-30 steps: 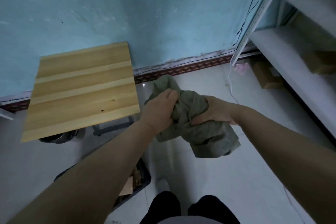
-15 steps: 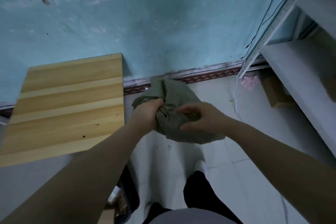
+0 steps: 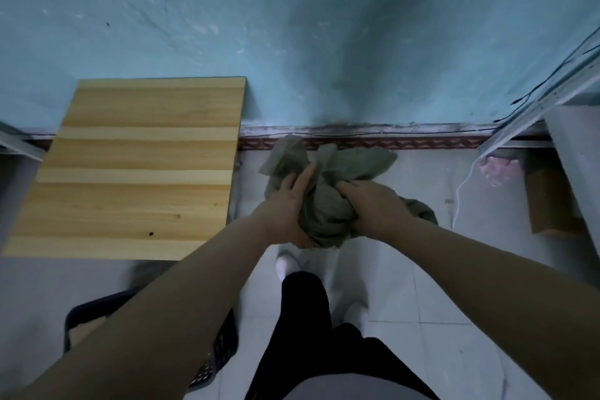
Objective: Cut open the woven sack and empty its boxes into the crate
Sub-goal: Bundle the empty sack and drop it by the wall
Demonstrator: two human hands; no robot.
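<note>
grey-green crumpled woven sack (image 3: 328, 208) is gripped in the curled fingers of your left hand (image 3: 285, 209) and right hand (image 3: 373, 206); squeeze it evenly into a tight ball.

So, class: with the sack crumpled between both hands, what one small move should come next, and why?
Probably set the wadded sack down on the wooden table to the left. It looks limp and empty, bunched between the left hand and right hand above the floor, so there seems nothing left to tip into the crate.
</note>
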